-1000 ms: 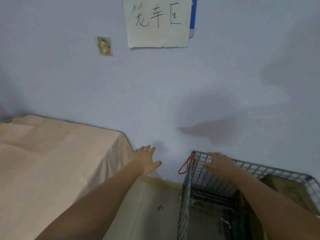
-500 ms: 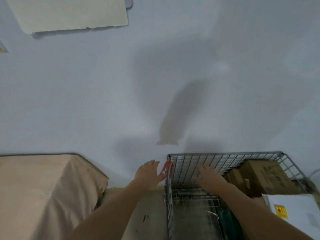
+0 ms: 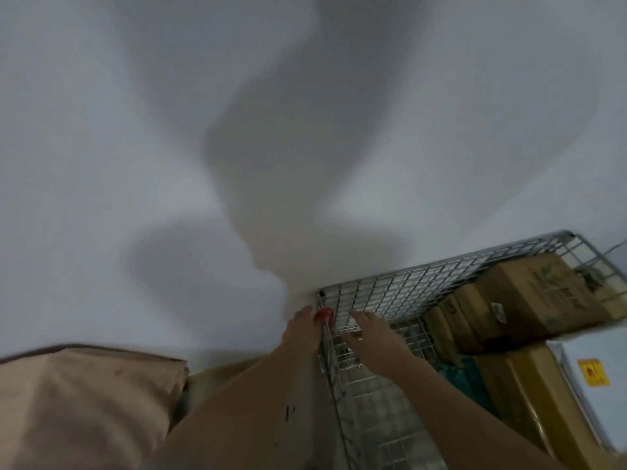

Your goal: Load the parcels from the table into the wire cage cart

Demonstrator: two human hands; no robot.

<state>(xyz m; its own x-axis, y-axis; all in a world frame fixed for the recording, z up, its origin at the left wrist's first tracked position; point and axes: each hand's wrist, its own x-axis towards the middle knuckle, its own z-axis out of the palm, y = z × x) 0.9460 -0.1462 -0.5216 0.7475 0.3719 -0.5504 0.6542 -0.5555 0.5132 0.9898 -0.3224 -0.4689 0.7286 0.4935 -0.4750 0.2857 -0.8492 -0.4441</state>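
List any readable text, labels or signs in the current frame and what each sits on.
Nothing can be read outright.
Orange-yellow sticker on the white parcel: red mark, too blurred to read.
Green print on the brown cardboard box in the wire cage cart: blurred, unreadable.
Small white label on that box: too small to read.

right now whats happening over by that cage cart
A person has both hands at the near corner of the wire cage cart. The left hand is outside by the red tie; the right hand reaches inside, holding nothing. Cardboard boxes and a white parcel already sit in the cart. The cloth-covered table stands to the left.
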